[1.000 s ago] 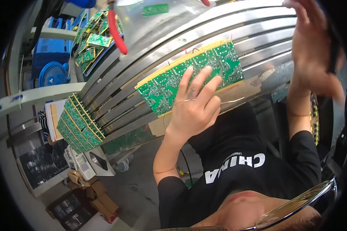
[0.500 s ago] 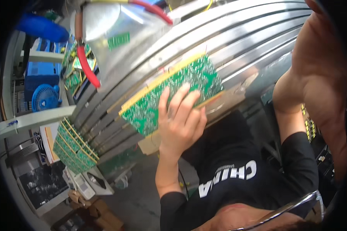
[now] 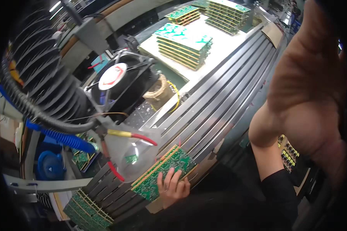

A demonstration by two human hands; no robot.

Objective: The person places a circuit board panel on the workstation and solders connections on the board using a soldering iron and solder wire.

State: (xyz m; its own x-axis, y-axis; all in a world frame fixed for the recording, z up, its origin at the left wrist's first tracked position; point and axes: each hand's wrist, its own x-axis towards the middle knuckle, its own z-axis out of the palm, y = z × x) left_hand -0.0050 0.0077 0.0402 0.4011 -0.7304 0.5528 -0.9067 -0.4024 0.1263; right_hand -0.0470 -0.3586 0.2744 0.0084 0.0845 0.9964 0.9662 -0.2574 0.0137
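My left hand [image 3: 173, 188] lies on a green circuit board [image 3: 148, 183], its fingers spread over the near part of the surface. Yellowish strips run along the board's long edges, and it rests on a grey ribbed metal track [image 3: 208, 100]. Raised close to the camera on the right is my right hand [image 3: 304, 77]. Its palm and wrist look large and dark, while its fingers are mostly cut off by the top edge. Just beyond the board hangs a clear plastic sheet [image 3: 146, 154], between a red-and-yellow arm [image 3: 133, 136] and a red-tipped one [image 3: 113, 169].
A black fan [image 3: 121, 82] and a ribbed black hose [image 3: 42, 57] stand at the left. Stacked circuit boards [image 3: 181, 52] fill a white surface beyond the track. Another board group [image 3: 90, 211] sits at lower left. A blue desk fan [image 3: 52, 165] is nearby.
My view has swung up and away from my body, bringing the black fan and far board stacks into sight. My left hand stays on the board; my right hand remains raised.
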